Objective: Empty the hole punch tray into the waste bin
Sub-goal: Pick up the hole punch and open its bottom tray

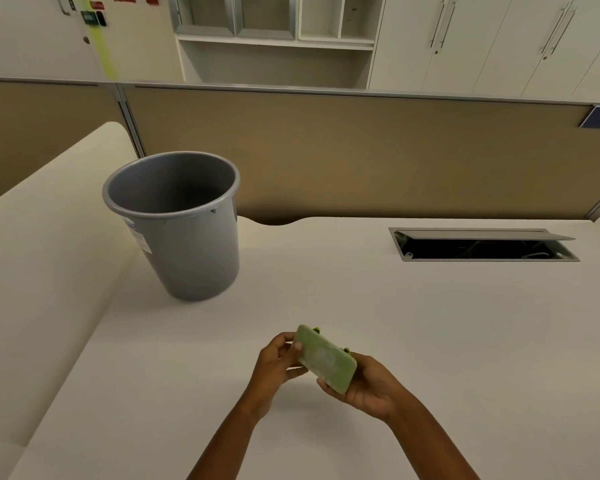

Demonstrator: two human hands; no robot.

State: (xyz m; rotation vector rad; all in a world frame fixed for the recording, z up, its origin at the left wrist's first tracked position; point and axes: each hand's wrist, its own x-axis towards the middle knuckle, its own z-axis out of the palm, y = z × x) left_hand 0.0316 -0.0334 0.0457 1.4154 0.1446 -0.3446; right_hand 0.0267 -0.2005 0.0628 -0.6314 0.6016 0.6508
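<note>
So both hands have the green hole punch (326, 358) held up over the white desk (430, 323), underside tray facing the camera; its long axis runs from upper left down to lower right; left hand (274, 362) curls its fingers around the upper end, right hand (364, 386) cups the lower end; the tray looks like frosted, slightly see-through plastic with rounded corners; the grey waste bin (187, 244), smooth plastic and tapered, stands well apart up and to the left, nearer the left hand.

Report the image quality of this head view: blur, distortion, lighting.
Head view: wide-angle bending curves the partition top and desk edges; the grey waste bin leans and its base is smeared; the green hole punch is soft; lighting is even, with faint shadows only.
</note>
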